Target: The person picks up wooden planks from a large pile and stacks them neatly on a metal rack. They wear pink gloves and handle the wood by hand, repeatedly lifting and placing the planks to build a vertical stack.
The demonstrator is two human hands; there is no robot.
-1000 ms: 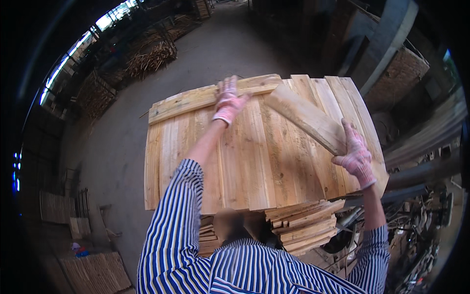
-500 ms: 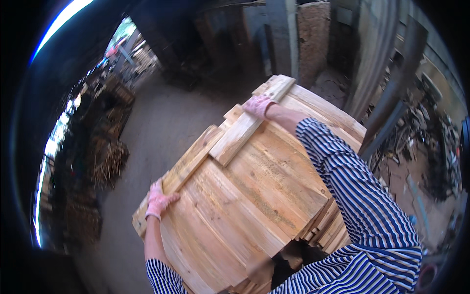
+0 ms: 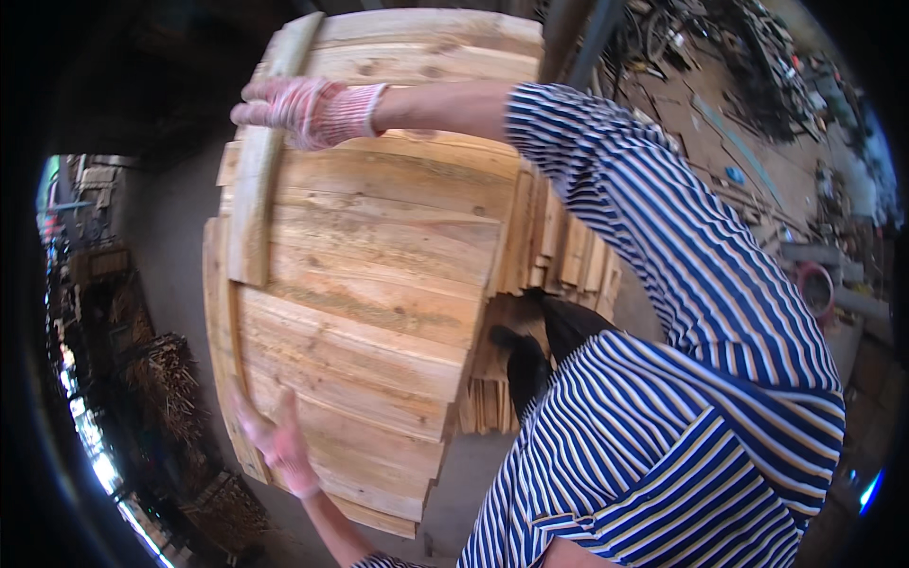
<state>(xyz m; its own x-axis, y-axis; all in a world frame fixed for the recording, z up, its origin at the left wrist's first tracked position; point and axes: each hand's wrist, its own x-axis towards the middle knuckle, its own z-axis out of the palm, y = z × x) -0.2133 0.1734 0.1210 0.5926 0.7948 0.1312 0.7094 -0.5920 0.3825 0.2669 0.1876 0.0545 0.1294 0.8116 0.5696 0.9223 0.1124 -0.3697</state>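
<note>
Right hand, fingers extended, unclamped, lies over the far cross board at the left edge of the flat boards, apparently steadying it; left hand, thumb and fingers apart, is beside the near cross board.

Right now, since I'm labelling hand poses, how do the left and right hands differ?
The right hand lies across the upper crosswise plank; the left hand is at the lower crosswise plank. The right hand points toward the picture's left edge, the left hand more upward. The right hand looks larger than the left hand. Both wear pinkish gloves.
</note>
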